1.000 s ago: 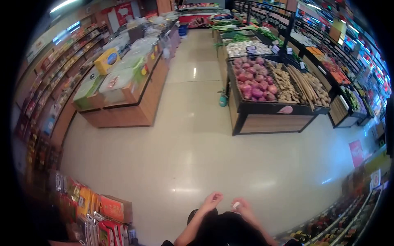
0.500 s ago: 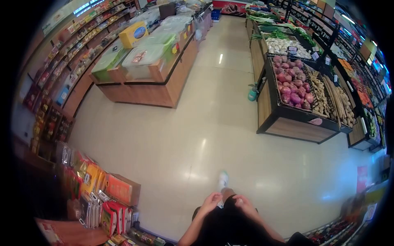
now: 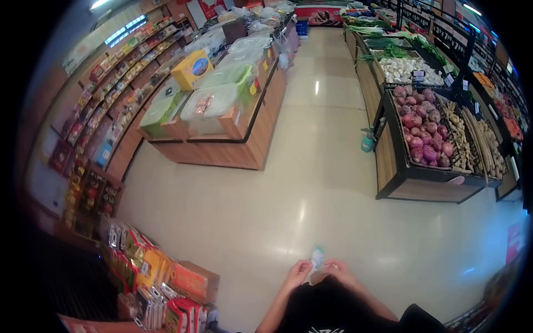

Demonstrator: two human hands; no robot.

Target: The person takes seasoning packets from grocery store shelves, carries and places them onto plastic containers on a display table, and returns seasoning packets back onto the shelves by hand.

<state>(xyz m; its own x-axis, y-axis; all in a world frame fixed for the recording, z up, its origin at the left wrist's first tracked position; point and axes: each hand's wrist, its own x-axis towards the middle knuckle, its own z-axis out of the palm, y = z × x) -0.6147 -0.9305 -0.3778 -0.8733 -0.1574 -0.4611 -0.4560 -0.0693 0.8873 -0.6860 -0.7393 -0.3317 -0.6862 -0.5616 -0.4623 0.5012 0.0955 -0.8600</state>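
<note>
Both hands are in front of the dark shirt at the bottom centre. My left hand (image 3: 300, 271) has its fingers curled together, and whatever may be between them is too small to make out. Just to its right, my right hand (image 3: 337, 268) is also closed, its fingertips pointing toward the left hand. A small gap separates the two. Between and just beyond them a white and pale green shoe (image 3: 317, 257) shows on the floor.
A wooden stand (image 3: 222, 152) with plastic bins and a yellow box (image 3: 192, 69) is ahead left. Ahead right, a produce stand (image 3: 427, 190) holds red onions (image 3: 425, 125), beside a teal bottle (image 3: 367, 140). Packaged goods (image 3: 152, 269) stand at lower left, shelves (image 3: 119, 89) farther left.
The view has turned, so the stands have shifted right in it. My hands have come closer together, and a shoe has come into view beyond them.
</note>
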